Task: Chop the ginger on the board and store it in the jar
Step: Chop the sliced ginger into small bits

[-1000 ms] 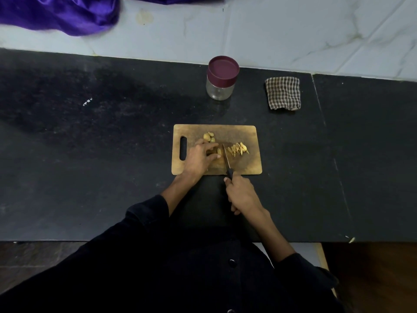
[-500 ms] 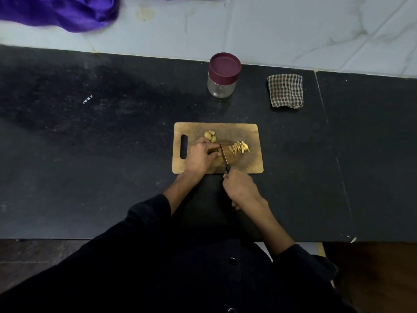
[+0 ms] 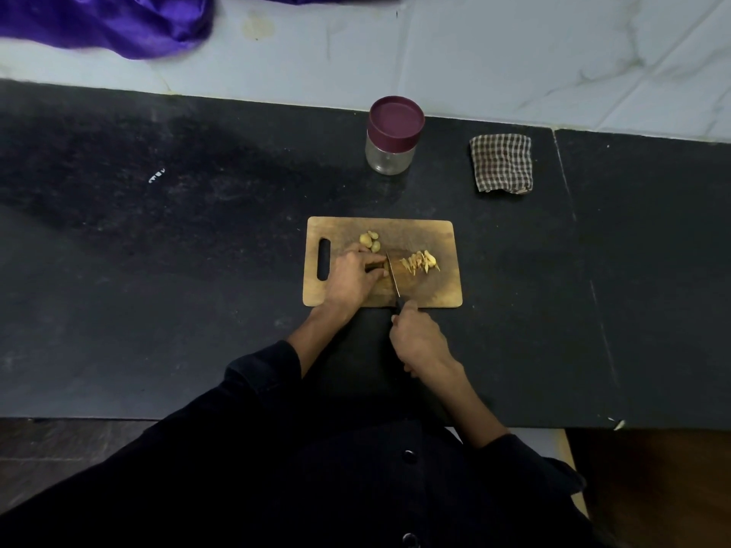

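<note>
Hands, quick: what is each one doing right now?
Left hand: holds the ginger piece down on the board.
Right hand: grips the knife.

One jar (image 3: 393, 142), one knife (image 3: 392, 276) — perhaps three ginger chunks (image 3: 370, 242).

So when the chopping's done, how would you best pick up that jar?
Grip the jar round its clear glass body, below the maroon lid, coming from the near side. It stands upright with bare counter around it, and holding the body probably leaves the other hand free to open the lid.

Jar (image 3: 391, 146) stands behind the board (image 3: 435, 239) (cloth (image 3: 501, 163) to its right).
</note>
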{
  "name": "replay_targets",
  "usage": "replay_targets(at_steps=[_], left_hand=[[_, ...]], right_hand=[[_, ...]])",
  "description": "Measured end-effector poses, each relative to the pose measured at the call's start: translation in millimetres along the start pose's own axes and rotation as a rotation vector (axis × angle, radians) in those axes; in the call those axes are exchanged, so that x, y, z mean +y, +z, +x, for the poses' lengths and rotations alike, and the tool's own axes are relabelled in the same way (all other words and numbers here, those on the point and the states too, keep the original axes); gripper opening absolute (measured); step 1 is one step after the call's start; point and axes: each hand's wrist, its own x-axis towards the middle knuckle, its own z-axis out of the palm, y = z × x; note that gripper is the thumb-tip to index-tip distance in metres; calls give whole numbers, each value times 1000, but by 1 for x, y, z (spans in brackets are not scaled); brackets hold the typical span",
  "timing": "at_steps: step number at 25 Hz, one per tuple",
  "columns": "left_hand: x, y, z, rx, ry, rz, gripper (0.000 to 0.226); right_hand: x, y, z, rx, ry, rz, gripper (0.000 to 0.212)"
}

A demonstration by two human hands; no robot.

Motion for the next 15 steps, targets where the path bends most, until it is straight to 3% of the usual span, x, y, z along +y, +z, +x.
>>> replay_targets(at_steps=[15], left_hand=[[3,1,-6,2,14,8,32]], right_hand=[[5,-2,-4,-33,-3,66,28]])
